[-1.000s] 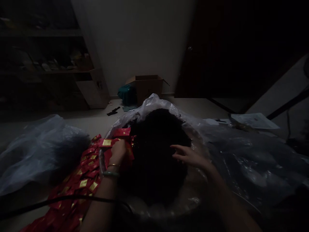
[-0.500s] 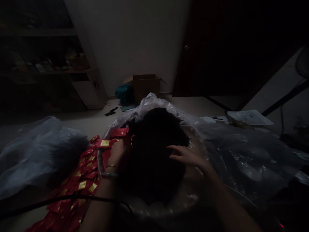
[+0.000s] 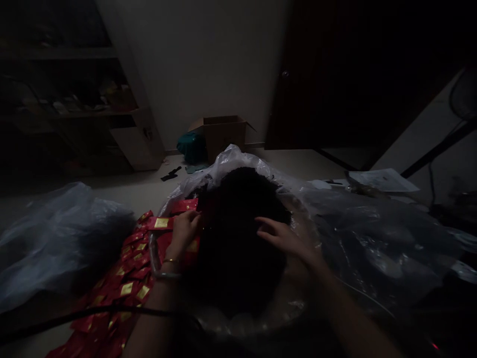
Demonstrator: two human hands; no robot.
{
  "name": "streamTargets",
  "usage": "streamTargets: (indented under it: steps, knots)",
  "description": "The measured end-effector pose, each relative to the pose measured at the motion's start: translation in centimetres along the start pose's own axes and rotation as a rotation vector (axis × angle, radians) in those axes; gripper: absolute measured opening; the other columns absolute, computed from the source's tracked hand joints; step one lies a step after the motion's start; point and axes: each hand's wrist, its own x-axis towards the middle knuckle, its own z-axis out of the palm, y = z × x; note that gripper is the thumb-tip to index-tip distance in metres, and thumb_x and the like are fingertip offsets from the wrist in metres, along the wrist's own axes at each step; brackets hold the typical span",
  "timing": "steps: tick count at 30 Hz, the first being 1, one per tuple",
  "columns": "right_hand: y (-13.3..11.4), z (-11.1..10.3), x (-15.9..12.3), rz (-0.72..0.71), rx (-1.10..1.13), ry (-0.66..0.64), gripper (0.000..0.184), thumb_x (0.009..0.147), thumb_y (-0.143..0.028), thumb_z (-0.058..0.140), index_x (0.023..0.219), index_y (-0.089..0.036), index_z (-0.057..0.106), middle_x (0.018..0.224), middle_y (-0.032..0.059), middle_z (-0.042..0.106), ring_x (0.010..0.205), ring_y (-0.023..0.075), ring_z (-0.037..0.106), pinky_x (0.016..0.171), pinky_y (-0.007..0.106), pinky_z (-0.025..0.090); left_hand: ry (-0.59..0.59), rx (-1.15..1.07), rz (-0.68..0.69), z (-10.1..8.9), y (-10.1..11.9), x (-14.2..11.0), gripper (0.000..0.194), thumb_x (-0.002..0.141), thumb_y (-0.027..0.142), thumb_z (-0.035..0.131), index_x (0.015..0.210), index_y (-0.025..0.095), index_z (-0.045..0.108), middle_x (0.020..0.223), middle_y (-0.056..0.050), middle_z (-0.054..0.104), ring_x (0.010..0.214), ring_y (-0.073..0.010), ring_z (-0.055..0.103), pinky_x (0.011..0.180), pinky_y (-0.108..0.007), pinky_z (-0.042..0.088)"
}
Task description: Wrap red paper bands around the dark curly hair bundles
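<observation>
A big heap of black, loose, leaf-like material (image 3: 242, 238) lies in a basin lined with clear plastic (image 3: 233, 155). Over the left side of the basin is my left hand (image 3: 185, 227), its fingers curled together among red packets. One red packet with a gold label (image 3: 161, 223) sticks out just left of it. Whether anything is pinched in those fingers is too dark to see. My right hand (image 3: 278, 236) hovers at the heap's right side, fingers stretched out and slightly apart, with nothing visible in it.
Many small red packets (image 3: 126, 288) are piled left of the basin, beside a filled clear bag (image 3: 63, 238). Another large plastic bag (image 3: 387, 238) lies to the right. A dark cable (image 3: 93, 309) crosses the lower left. Behind stand a cardboard box (image 3: 225, 133) and shelves (image 3: 74, 113).
My left hand has moved slightly up and right, its fingers now curled toward the heap. My right hand has shifted a little up and left. The view has tilted slightly.
</observation>
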Motion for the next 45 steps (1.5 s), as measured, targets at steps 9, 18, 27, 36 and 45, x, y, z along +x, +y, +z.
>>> streamTargets:
  steps: [9,18,27,36,45]
  knots:
    - [-1.2,3.2,0.5,-0.296,0.045,0.385,0.053,0.085,-0.03,0.052,0.135,-0.023,0.039,0.125,0.0121,0.05,0.098,0.0207,0.057,0.074,0.033,0.054,-0.295,-0.712,0.114,2.6,5.6,-3.4,0.021,0.068,0.036,0.065,0.076,0.016,0.067,0.073,-0.003,0.071,0.068,-0.0164,0.063,0.062,-0.024,0.047]
    - [-1.9,3.7,-0.2,-0.498,-0.142,0.508,0.043,0.089,-0.019,0.048,0.131,-0.026,0.047,0.11,0.0073,0.062,0.1,0.0197,0.06,0.087,0.033,0.05,-0.259,-0.721,0.103,4.5,6.9,-4.6,0.02,0.071,0.034,0.063,0.076,0.015,0.068,0.074,-0.004,0.071,0.067,-0.0164,0.063,0.062,-0.024,0.047]
    - [-1.3,4.3,-0.2,-0.677,-0.365,0.734,0.044,0.088,-0.014,0.051,0.13,-0.025,0.047,0.115,0.0107,0.056,0.105,0.0218,0.054,0.085,0.037,0.05,-0.203,-0.797,0.046,5.0,7.5,-5.4,0.021,0.071,0.036,0.063,0.069,0.015,0.067,0.066,-0.002,0.068,0.062,-0.014,0.061,0.057,-0.022,0.046]
    - [-2.6,3.2,-0.7,-0.7,-0.37,0.592,0.011,0.085,-0.011,0.053,0.082,-0.019,0.06,0.074,0.0048,0.061,0.075,0.0182,0.051,0.067,0.031,0.045,-0.205,-0.771,0.072,4.9,7.6,-5.1,0.03,0.074,0.042,0.056,0.074,0.015,0.07,0.071,-0.003,0.07,0.069,-0.017,0.062,0.064,-0.024,0.047]
    - [-2.8,3.1,-1.0,-0.584,-0.311,0.216,0.013,0.087,-0.015,0.046,0.084,-0.019,0.058,0.071,0.0024,0.065,0.063,0.0145,0.055,0.071,0.034,0.04,-0.347,-0.664,0.064,2.6,7.6,-4.6,0.027,0.074,0.039,0.059,0.074,0.016,0.073,0.074,-0.003,0.073,0.071,-0.0191,0.064,0.062,-0.024,0.047]
